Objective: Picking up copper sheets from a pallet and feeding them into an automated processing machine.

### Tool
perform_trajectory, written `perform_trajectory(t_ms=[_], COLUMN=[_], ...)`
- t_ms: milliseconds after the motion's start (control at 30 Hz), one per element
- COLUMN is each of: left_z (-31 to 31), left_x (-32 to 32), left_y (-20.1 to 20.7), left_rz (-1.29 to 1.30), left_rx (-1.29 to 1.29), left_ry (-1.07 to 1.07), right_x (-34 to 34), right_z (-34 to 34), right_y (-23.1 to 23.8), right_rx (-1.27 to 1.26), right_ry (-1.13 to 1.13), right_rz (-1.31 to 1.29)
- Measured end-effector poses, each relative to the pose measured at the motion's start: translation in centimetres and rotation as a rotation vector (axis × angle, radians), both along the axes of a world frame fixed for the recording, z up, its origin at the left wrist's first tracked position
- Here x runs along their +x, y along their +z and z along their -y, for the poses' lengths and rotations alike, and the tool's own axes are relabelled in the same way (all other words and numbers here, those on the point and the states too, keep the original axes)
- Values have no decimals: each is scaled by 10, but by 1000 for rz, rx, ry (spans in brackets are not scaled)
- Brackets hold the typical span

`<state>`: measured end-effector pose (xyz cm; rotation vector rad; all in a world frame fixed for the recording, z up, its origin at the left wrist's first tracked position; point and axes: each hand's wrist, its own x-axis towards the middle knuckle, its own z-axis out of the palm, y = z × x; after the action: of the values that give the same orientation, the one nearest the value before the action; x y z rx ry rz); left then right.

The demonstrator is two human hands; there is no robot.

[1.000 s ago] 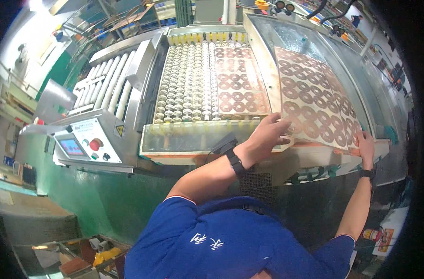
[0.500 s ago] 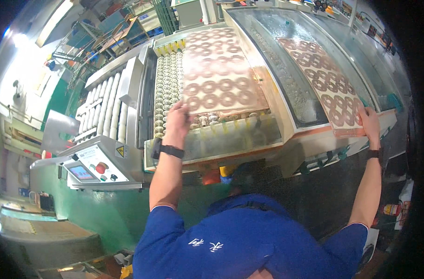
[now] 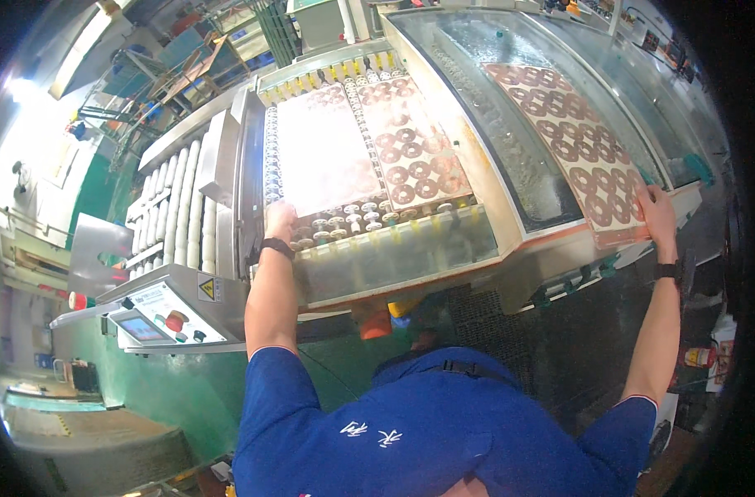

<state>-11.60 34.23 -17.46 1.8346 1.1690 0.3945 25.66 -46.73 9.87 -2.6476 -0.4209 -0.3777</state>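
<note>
Over the left half of the open bed of pale plastic wheels [image 3: 332,236], a flat rectangular panel with copper-brown rings [image 3: 336,178], largely whitened by glare, lies lengthwise, with the left hand [image 3: 280,220] at its near left corner; the fingers are loosely bent, but whether they pinch the edge cannot be told. Just to its right, a second ringed panel [image 3: 415,157] rests on the same wheels, roughly parallel, a narrow strip of wheels showing between; this gap presumably prevents overlap. At far right, a third ringed panel [image 3: 569,137] lies on the flat, clear glassy cover [image 3: 531,186], which appears to serve as a level support within reach. The right hand [image 3: 659,217], its fingers partly curled, touches that panel's near right corner, perhaps to steady it; its grip is likewise unclear. Contact near the margins probably spares the rings from handling.
</note>
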Motion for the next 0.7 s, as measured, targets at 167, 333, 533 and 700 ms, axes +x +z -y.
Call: perform_trajectory(t_ms=[167, 333, 533, 700], left_z=[96, 113, 118, 156], left_x=[58, 57, 59, 77], left_y=[69, 72, 68, 92], left_rz=[-383, -22, -143, -336], left_rx=[561, 674, 717, 641], left_ry=[-158, -354, -380, -453], right_x=[-6, -2, -5, -11], right_z=[24, 13, 9, 23], right_y=[-1, 2, 3, 1], right_rx=[-32, -37, -90, -10], right_ry=[-75, -75, -93, -72], right_rz=[-132, -148, -85, -202])
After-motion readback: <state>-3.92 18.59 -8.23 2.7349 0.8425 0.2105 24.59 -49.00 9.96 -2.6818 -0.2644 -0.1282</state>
